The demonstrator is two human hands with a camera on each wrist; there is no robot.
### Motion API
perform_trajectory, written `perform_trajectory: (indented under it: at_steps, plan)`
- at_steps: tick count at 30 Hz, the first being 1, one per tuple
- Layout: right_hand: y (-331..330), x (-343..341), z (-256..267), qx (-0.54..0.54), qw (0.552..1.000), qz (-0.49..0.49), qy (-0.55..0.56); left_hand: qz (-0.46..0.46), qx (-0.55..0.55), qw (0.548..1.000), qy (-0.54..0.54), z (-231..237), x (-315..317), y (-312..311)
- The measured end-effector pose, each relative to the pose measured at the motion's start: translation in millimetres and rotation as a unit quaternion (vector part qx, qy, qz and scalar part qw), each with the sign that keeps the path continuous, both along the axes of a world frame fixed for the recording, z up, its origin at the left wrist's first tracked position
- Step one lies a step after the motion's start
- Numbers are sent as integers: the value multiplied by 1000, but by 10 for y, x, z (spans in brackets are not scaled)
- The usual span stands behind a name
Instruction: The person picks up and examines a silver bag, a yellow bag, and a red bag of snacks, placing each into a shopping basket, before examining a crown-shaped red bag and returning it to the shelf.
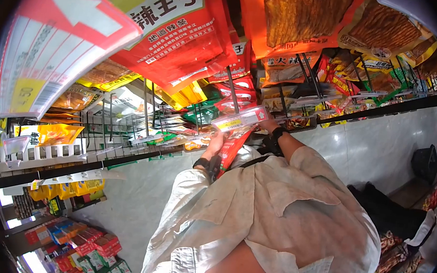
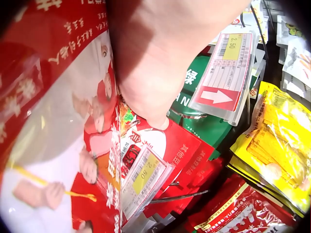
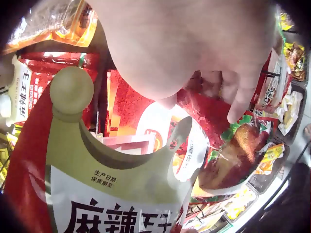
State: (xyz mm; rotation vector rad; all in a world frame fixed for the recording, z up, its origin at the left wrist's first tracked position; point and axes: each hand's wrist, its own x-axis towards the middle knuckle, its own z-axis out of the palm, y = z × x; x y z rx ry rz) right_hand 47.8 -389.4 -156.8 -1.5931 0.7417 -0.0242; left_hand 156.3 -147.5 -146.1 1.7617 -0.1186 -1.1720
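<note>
Both my hands reach beneath a clear price-tag holder on the snack rack. My right hand grips a red snack packet with a white oval and pictured food on its front, thumb on one side and fingers on the other. On the left, my left hand has its thumb on the top of a red snack packet; a large red bag with cartoon figures hides its other fingers. A gold-topped red bag with a hanging hole stands between the wrists.
Large red snack bags and orange bags hang overhead. Metal hooks stick out among the packets. Yellow packets hang right of the left hand. A big price label is close at upper left. Grey floor lies beyond the rack.
</note>
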Motion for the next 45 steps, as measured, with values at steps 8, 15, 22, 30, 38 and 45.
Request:
perform_trajectory:
  at_steps: [8, 15, 22, 30, 38, 45]
  plan:
    - [29, 140, -73, 1, 997, -67, 28, 47, -68, 994, 78, -653, 53, 222]
    - [198, 81, -508, -178, 976, -105, -73, 79, -23, 992, 100, -402, -310, 408]
    - [623, -621, -991, 34, 996, 56, 57, 46, 15, 994, 99, -355, -1010, 960]
    - [1030, -1102, -544, 191, 972, 125, 48, 222, -45, 955, 192, -280, -1441, 1324]
    - [1365, -1138, 476, 210, 957, 183, 80, 219, -82, 953, 194, -146, -1441, 1483]
    - [2324, -1611, 1114, 314, 921, 211, 90, 285, -146, 931, 177, -11, -1596, 2331]
